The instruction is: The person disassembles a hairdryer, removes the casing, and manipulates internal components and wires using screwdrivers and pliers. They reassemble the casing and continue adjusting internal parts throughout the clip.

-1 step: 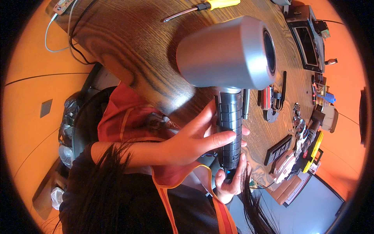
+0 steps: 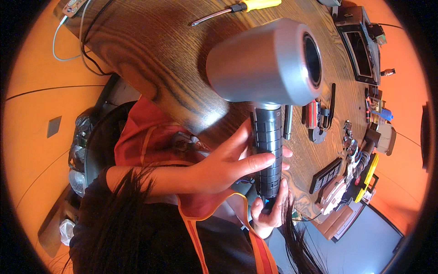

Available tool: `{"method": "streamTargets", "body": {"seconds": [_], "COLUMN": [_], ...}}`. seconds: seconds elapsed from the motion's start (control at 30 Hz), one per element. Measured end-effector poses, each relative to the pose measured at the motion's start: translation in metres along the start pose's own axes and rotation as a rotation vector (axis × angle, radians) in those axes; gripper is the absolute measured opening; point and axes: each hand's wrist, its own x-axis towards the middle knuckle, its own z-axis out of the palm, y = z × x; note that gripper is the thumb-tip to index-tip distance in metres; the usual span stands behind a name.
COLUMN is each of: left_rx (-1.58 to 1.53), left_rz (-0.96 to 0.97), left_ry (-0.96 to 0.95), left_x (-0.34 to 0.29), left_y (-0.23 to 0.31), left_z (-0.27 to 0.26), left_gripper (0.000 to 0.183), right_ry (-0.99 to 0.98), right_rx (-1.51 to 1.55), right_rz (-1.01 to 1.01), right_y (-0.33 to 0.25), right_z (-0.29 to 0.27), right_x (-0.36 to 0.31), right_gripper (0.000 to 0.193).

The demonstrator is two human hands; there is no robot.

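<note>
Silver-grey and black handheld device [image 2: 255,68]: held up over the tabletop's near side, its smooth, tapered barrel uppermost and a round dark opening [image 2: 313,60] at the barrel's right end.
Black segmented cylindrical handle [image 2: 269,141]: runs down from under the device's barrel, nearly upright in the view.
Left hand [image 2: 223,166]: comes in from the device's left; its grip is clamped around the middle of the handle, thumb across the front, other fingers behind, so the barrel sits clear above the grip.
Right hand [image 2: 270,219]: at the device's lower end, thumb and finger closed on either side of the handle's foot; its grip is partly hidden there.
Brown wood-grain tabletop [image 2: 150,45]: stretches behind and to both sides of the device.
Yellow-handled screwdriver with a metal shaft [image 2: 237,7]: on the tabletop, beyond the device's barrel.
Red-and-black tool [image 2: 314,116]: right of the device's handle, below the barrel's open end.
Flat black rectangular block [image 2: 325,175]: farther right of the device, level with the handle's lower half.
</note>
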Motion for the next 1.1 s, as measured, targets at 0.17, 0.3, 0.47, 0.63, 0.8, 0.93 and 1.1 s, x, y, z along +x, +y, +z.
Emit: {"method": "streamTargets", "body": {"seconds": [0.17,0.3,0.47,0.63,0.8,0.93,1.1], "left_rx": [0.309,0.684,1.484,1.974,1.674,1.568,1.445], "left_rz": [-0.101,-0.155,0.795,0.913,0.791,0.899,0.74], "left_ry": [0.094,0.156,-0.092,-0.372,-0.216,-0.269,-0.17], "left_x": [-0.011,-0.044,-0.033,0.022,0.044,0.049,0.051], "left_y": [0.01,0.039,0.103,0.14,0.123,0.122,0.118], "left_z": [-0.006,-0.002,0.014,0.022,0.018,0.006,-0.003], "left_gripper": [0.049,0.048,0.078,0.086,0.089,0.079,0.072], "right_ry": [0.021,-0.024,-0.049,0.005,0.07,0.461,0.295], "right_rx": [0.081,0.099,0.169,0.32,0.524,1.098,1.736], "right_rz": [-0.118,-0.086,-0.013,0.055,0.091,0.341,0.425], "right_y": [0.004,0.007,0.015,0.022,0.026,0.019,0.014], "right_z": [0.006,0.007,0.006,0.013,0.016,0.026,0.035], "right_x": [0.01,0.008,0.007,0.009,0.005,0.007,0.022], "right_gripper": [0.051,0.052,0.049,0.048,0.056,0.086,0.076]}}
